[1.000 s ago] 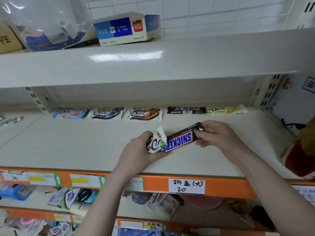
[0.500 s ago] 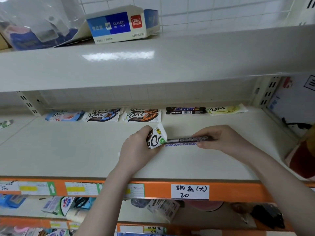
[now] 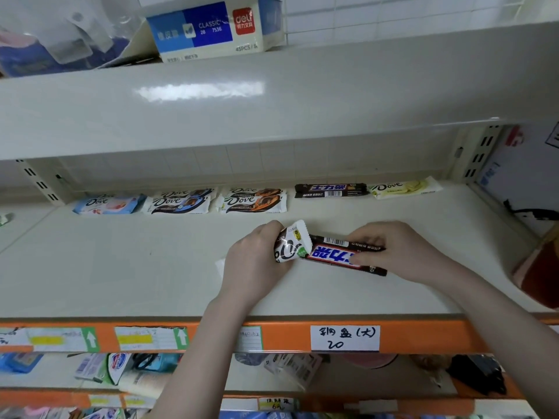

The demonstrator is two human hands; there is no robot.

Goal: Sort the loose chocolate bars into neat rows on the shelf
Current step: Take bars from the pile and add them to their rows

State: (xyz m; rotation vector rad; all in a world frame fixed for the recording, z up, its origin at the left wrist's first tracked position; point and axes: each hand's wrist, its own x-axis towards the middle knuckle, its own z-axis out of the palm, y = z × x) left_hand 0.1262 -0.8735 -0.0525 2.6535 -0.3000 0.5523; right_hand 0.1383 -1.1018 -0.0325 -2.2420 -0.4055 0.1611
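Presently, mid-shelf: my right hand pinches one dark Snickers bar, long axis left-right, its right end tipped slightly nearer, while my left hand curls round a white-wrapped bar touching its left end.

Brown Snickers bar and white-wrapped bar held above cream shelf.

Bright, even overhead light glares off the upper shelf; edges bow and blur, shadows stay soft.
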